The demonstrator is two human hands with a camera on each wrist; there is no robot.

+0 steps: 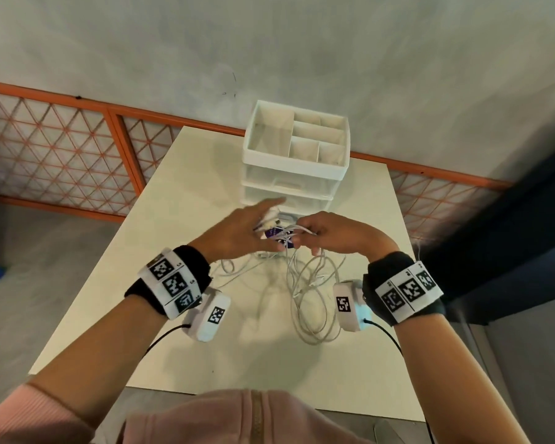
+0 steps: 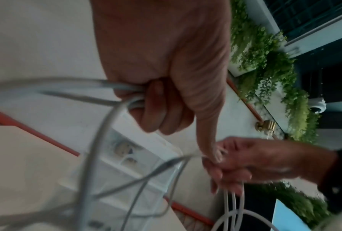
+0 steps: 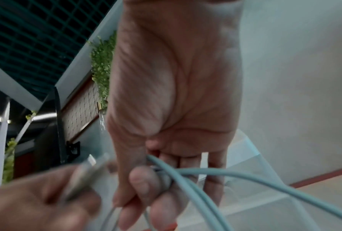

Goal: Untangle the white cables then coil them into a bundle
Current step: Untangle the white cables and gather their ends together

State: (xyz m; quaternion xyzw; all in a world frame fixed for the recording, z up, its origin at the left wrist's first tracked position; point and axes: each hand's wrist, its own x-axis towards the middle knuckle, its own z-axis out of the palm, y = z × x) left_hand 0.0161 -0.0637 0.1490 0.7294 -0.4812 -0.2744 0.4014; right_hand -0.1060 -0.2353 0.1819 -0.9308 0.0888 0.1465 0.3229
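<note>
Tangled white cables hang from both hands and loop onto the cream table. My left hand grips several strands with its curled fingers, while its index finger points forward toward the right hand. My right hand pinches cable strands between thumb and fingers. In the right wrist view the left hand holds a cable plug end. The two hands are raised above the table, almost touching. A purple-and-white item shows between them, mostly hidden.
A white drawer organiser with open top compartments stands at the table's far side, just behind the hands. An orange lattice railing runs behind the table. A dark wall or panel is at the right.
</note>
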